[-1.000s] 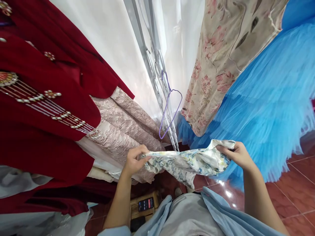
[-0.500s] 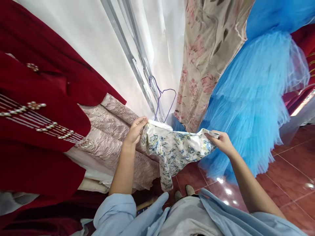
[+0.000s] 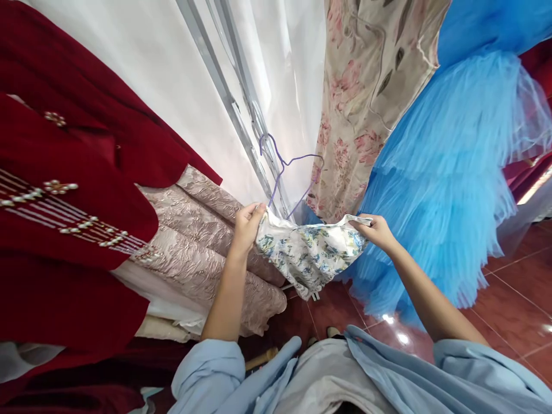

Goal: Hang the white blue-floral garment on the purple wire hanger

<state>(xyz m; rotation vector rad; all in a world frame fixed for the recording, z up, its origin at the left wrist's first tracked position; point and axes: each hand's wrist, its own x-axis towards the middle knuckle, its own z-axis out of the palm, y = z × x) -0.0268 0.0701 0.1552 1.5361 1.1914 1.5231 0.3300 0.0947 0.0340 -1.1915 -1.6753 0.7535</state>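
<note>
A white garment (image 3: 310,253) with a blue, green and yellow floral print is stretched between my two hands. Its kind is not clear from here. My left hand (image 3: 248,227) pinches one end of its white upper edge. At the opposite end, my right hand (image 3: 376,231) grips the same edge, fingers closed on the cloth. Just behind that edge stands a purple wire hanger (image 3: 282,162), its hook free and pointing up. The hanger's lower part is hidden by the garment, so I cannot tell how the two are joined.
Left hang a dark red garment with beaded trim (image 3: 64,149) and a pink textured skirt (image 3: 202,241). Right are a beige dress with pink flowers (image 3: 345,115) and a blue tulle dress (image 3: 440,172). Metal rails (image 3: 224,75) cross white drapery (image 3: 142,63). Below lies red tiled floor (image 3: 509,310).
My hands have come slightly closer together, the right one moving left. The garment's hanging lower part has swung up and bunched. More of the purple hanger's right arm shows.
</note>
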